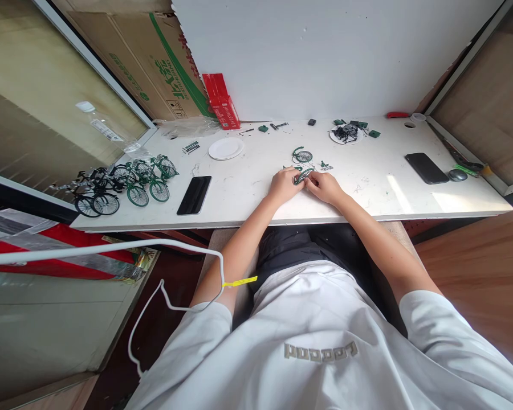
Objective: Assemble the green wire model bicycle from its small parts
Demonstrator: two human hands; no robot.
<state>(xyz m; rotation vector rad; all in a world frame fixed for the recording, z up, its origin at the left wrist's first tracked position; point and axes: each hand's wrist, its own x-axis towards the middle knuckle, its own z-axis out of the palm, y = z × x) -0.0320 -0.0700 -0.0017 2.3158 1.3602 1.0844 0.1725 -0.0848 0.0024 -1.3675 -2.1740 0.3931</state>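
Observation:
Near the table's front edge, my left hand and my right hand come together, fingers closed around a small green model bicycle part with a wheel. Its exact shape is partly covered by my fingertips. Just beyond lies another green part with a spoked wheel. Small green and grey pieces rest to the right of it. At the left of the table stand several model bicycles, green ones and black ones.
A white plate and a phone lie left of my hands. Rightward are a plate of black parts and a second phone. A red box stands at the back. A white cable crosses over my left arm.

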